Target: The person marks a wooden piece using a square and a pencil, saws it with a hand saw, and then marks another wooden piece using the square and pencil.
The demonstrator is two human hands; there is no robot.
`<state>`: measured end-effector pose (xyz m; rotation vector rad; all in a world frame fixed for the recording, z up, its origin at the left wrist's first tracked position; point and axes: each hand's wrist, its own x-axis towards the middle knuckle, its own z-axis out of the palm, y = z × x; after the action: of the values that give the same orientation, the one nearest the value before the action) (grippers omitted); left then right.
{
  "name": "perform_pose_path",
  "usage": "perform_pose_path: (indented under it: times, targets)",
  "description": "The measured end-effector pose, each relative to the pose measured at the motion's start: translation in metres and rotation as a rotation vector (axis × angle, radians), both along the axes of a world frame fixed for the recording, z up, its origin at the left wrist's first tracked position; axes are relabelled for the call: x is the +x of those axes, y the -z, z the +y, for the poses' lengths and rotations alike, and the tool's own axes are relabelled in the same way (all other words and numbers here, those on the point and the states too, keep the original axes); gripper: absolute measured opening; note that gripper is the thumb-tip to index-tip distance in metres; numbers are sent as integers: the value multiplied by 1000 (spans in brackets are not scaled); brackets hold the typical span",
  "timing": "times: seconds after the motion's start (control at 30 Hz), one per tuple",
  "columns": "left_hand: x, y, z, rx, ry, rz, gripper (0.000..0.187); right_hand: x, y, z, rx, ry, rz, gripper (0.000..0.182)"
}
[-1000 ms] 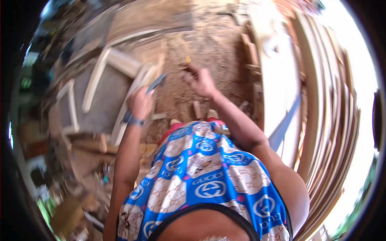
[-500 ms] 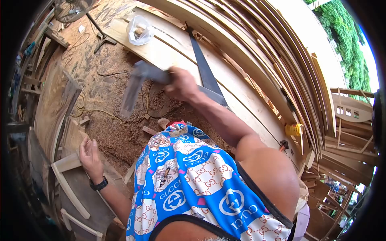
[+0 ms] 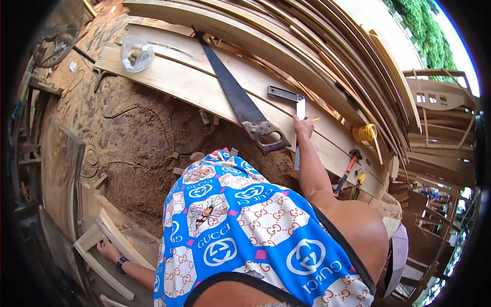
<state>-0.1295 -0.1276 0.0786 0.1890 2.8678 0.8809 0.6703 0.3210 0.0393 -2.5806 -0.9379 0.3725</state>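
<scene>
The right hand (image 3: 304, 127) is clamped on a try square (image 3: 295, 105) beside the handsaw (image 3: 240, 105) — steadying it flat; the left hand (image 3: 109, 250) grips a wooden frame (image 3: 102, 238) — bracing.

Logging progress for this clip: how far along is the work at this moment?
Done: the try square lies on the plank beside the handsaw. In hand: the right hand rests at the square's blade, the left hand on a wooden frame. Left: no cut shows in the plank; saw untouched.

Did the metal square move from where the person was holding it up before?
Yes. The metal square went from mid-air down onto the planks, beside the handsaw, under the right hand.
</scene>
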Motion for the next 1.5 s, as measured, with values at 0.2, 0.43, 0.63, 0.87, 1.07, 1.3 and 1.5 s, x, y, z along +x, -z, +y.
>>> perform_pose_path:
  times: [0.2,0.43,0.63,0.87,1.07,1.3,1.5]
  targets:
    - [-32,16,8,-196,-4,42,78,-29,4,-21,-21,-149,-432,57]
    - [-60,24,9,330,-346,-324,81,-48,3,-1,-254,-452,-110,53]
    - [-127,61,-53,705,-270,-582,74,-21,45,-7,14,-568,-97,52]
    - [-228,87,-85,898,-506,-310,59,-37,89,-14,-729,-1136,-556,79]
    - [-191,-3,24,523,-476,-346,62,-29,61,2,-315,-781,-351,47]
    - [-191,-7,15,1157,-429,87,58,-81,13,-28,29,-740,179,19]
    - [-102,-139,73,741,106,667,49,-164,-61,-34,-44,-684,830,12]
